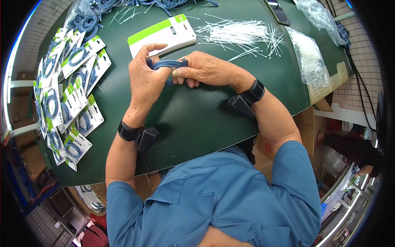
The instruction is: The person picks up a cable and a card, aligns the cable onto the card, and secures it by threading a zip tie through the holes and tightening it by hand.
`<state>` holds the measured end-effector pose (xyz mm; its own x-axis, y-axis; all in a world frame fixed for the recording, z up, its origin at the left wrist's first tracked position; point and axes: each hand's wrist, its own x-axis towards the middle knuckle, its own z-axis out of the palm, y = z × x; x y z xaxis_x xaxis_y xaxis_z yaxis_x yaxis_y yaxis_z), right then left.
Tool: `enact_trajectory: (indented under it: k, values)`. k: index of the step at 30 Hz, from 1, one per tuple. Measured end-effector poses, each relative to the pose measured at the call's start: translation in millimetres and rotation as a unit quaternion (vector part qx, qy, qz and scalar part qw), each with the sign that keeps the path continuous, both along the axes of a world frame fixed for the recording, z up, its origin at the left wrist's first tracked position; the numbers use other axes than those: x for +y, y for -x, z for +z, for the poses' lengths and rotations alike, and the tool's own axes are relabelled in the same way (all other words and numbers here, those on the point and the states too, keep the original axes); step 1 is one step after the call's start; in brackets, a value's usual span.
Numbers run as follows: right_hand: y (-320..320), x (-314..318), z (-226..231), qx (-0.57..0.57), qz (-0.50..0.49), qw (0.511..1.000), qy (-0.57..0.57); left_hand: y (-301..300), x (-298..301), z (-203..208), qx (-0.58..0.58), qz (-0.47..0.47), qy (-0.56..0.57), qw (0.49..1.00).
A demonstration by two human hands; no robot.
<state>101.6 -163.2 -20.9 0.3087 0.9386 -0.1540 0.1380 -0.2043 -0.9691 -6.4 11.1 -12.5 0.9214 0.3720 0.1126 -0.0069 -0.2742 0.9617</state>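
Person in a blue shirt (222,206) leans over a dark green surface (197,119), both forearms coming up from the lower edge, each wrist wearing a black band with a small black box attached. Left hand (145,80) is wrapped around one end of a coiled blue cable (168,64), thumb curved over the top, fingers closed on it. Right hand (205,71) pinches the other end of the same coil between thumb and fingers. Cable is held just above the surface, near its middle, between the two hands. Left of the hands, a fanned pile of packaged cables (68,94) on white and green cards runs along the surface's left edge. Just beyond the hands lies a stack of white cards with green stripe (162,35). Right of that, a loose heap of white cable ties (242,35). Further right, clear plastic bags (310,57) near the surface's right edge. At the far edge, loose blue cables (103,10) in a pile, and a dark phone (279,11) lying flat
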Motion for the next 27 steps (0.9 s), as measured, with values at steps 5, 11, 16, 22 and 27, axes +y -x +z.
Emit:
enact_trajectory:
  k: [5, 11, 16, 22, 27]
  values:
    - [0.6, 3.9, -4.5, -0.012, 0.011, 1.0, 0.026, 4.3, 1.3, -0.7, 0.009, 0.004, -0.101, 0.995]
    - [3.4, 4.7, -3.2, -0.03, 0.036, 0.998, 0.042, 17.5, 1.9, -3.8, 0.03, -0.013, -0.127, 0.991]
    - [8.6, 4.1, -0.3, -0.03, 0.038, 0.999, 0.021, 23.2, 4.2, -10.4, -0.001, -0.016, -0.161, 0.987]
    - [9.8, 6.4, 0.1, -0.04, 0.043, 0.998, -0.007, 25.7, 5.2, -14.0, -0.052, -0.027, -0.229, 0.972]
    - [13.2, 6.5, -0.6, -0.072, 0.045, 0.996, -0.031, 26.4, 8.2, -11.0, -0.05, -0.025, -0.239, 0.97]
